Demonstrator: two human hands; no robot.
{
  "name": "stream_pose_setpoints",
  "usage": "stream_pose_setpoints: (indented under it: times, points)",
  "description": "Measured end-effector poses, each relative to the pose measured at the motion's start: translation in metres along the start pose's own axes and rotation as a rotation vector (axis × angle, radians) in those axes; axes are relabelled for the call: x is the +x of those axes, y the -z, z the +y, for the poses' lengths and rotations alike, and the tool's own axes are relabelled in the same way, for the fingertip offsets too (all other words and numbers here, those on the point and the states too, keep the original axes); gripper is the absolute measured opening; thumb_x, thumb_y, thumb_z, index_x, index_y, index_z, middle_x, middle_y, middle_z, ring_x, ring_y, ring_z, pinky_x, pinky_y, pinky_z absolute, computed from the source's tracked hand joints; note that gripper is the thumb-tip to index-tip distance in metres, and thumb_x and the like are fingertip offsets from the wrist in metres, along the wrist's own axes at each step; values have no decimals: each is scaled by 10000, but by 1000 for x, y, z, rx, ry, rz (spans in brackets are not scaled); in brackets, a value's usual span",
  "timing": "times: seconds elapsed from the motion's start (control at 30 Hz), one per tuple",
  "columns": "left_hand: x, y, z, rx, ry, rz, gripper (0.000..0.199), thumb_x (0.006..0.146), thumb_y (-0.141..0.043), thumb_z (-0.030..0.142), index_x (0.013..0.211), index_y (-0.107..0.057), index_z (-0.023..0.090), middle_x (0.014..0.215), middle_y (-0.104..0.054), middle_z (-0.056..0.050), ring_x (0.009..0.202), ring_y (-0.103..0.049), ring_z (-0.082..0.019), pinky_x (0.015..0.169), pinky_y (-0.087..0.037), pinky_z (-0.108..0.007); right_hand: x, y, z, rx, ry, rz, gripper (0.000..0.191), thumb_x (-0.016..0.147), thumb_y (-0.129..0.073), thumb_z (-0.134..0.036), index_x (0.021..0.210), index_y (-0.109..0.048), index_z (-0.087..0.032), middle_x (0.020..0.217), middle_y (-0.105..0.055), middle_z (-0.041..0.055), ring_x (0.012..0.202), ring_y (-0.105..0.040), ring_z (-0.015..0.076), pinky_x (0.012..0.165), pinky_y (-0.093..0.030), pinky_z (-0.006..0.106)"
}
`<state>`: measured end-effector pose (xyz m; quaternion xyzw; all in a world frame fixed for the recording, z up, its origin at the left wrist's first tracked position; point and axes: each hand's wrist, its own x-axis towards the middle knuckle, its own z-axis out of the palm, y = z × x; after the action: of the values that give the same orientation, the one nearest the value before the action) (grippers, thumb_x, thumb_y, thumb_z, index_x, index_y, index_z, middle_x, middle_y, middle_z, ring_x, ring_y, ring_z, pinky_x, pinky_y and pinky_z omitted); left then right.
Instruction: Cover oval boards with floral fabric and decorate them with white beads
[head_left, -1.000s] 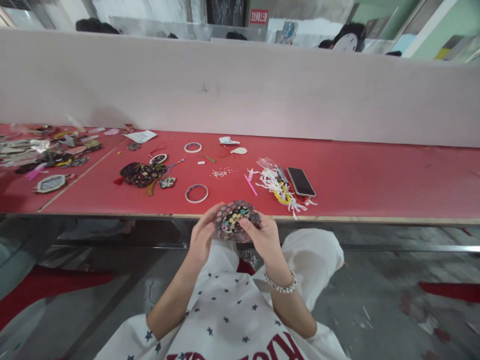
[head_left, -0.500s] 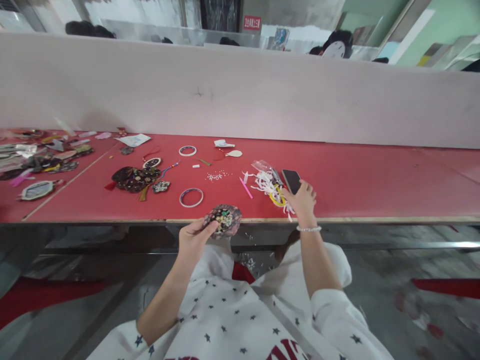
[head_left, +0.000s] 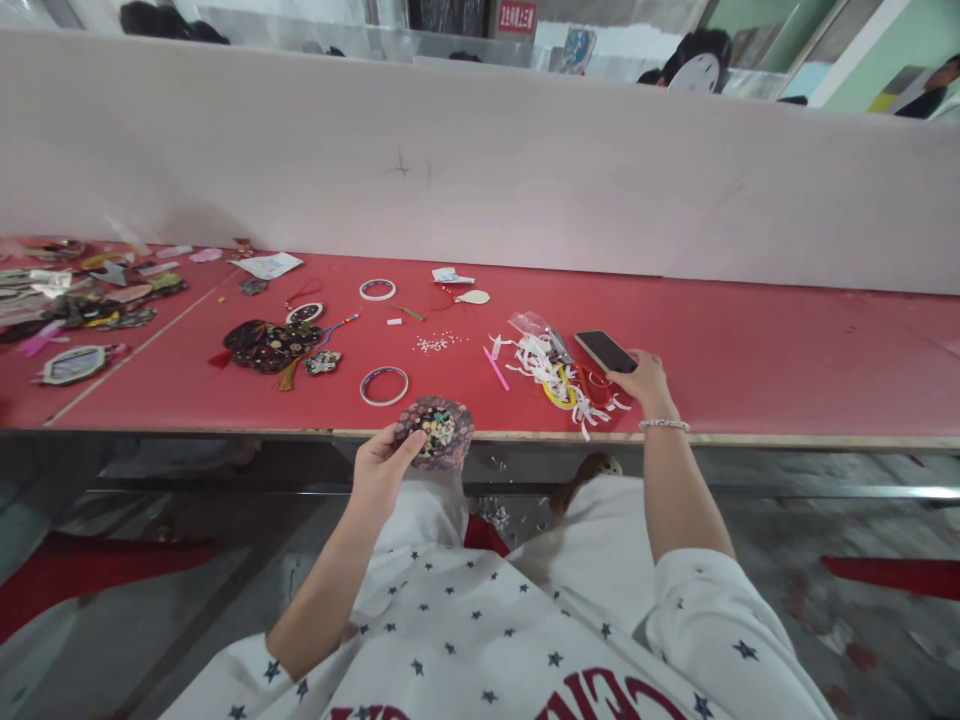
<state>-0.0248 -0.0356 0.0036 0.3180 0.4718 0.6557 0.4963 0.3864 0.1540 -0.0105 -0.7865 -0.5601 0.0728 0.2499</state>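
My left hand (head_left: 386, 465) pinches a round dark floral fabric piece (head_left: 437, 432) with small coloured bits at its middle, just off the table's front edge. On the right, my right hand (head_left: 643, 382) has its fingers at the right end of a dark phone (head_left: 606, 352), which lies slanted on the red table. Beside the phone is a heap of white strips (head_left: 536, 360) with a yellow ring and red-handled scissors (head_left: 592, 384), left of my right hand. A pink stick (head_left: 496, 369) rests left of the heap.
Two tape rolls (head_left: 383, 386) and scattered white beads (head_left: 436, 342) lie mid-table. Dark floral pouches (head_left: 271, 345) and a flower piece (head_left: 323, 362) are left of them. More pieces pile up at the far left (head_left: 67, 300). A pale partition (head_left: 480, 170) stands behind the table (head_left: 780, 370).
My right hand has moved right with the phone, which has turned and shifted away from the heap, uncovering the red-handled scissors. My left hand still holds the fabric piece, now slightly left.
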Motion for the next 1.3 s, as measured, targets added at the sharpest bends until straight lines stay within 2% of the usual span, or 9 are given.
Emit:
stream_pose_setpoints:
  times: [0.2,0.3,0.37,0.53,0.7,0.87,1.03,1.17,1.3]
  points:
    - [0,-2,-4,8,14,-15,337,575,-811,370,825,-721,162,808,-722,-29,707,-654,-143,717,-535,-265,-15,-3,-15,-70,30,68,415,746,-524,-282,1138,-546,-147,1241,-466,181,1140,-426,341,917,-337,506]
    - [-1,-3,-4,18,27,-29,335,583,-806,378,827,-720,164,809,-723,-28,723,-651,-141,725,-527,-257,-28,-12,-41,-92,97,56,361,835,-407,-316,1128,-542,-155,1203,-512,161,1157,-434,300,948,-332,448]
    - [-2,-3,-3,26,42,-48,327,587,-805,371,824,-720,163,813,-723,-29,735,-650,-142,737,-523,-256,-33,-20,-60,-113,127,-23,438,783,-514,-380,1143,-529,-132,1161,-552,172,1075,-521,273,905,-390,374]
    - [-7,-2,1,48,78,-93,305,593,-806,345,810,-719,149,810,-722,-38,728,-646,-147,727,-523,-261,-35,-29,-88,-210,16,-255,714,579,-723,-424,1116,-532,6,1039,-616,288,976,-612,362,782,-471,379]
    - [-11,2,3,51,108,-127,314,598,-803,338,823,-712,138,809,-720,-48,728,-648,-155,719,-526,-264,-44,-17,-81,-249,-76,-391,879,527,-764,-412,1233,-423,-12,1089,-611,281,952,-639,352,727,-499,372]
    - [-14,2,1,37,130,-155,370,592,-804,350,879,-708,137,852,-722,-62,773,-657,-175,764,-526,-290,-70,-9,-72,-244,-76,-387,801,639,-669,-507,1240,-387,-60,1165,-592,232,1092,-584,322,838,-468,350]
    - [-13,6,1,46,148,-168,376,580,-809,353,867,-707,133,845,-726,-67,769,-659,-184,761,-525,-299,-99,-7,-71,-260,-137,-386,882,604,-678,-553,1247,-361,-38,1127,-593,267,1087,-572,386,847,-459,428]
    - [-15,7,3,46,154,-162,366,592,-803,356,868,-699,140,844,-725,-55,766,-659,-174,759,-525,-289,-117,-5,-76,-250,-157,-348,838,662,-596,-613,1245,-367,-57,1177,-546,274,1133,-536,389,881,-441,448]
    - [-16,6,3,52,172,-170,370,574,-812,360,843,-700,132,823,-725,-63,741,-658,-177,738,-526,-288,-118,-5,-87,-239,-194,-301,665,777,-489,-534,1224,-397,-50,1186,-511,287,1142,-524,390,886,-428,487]
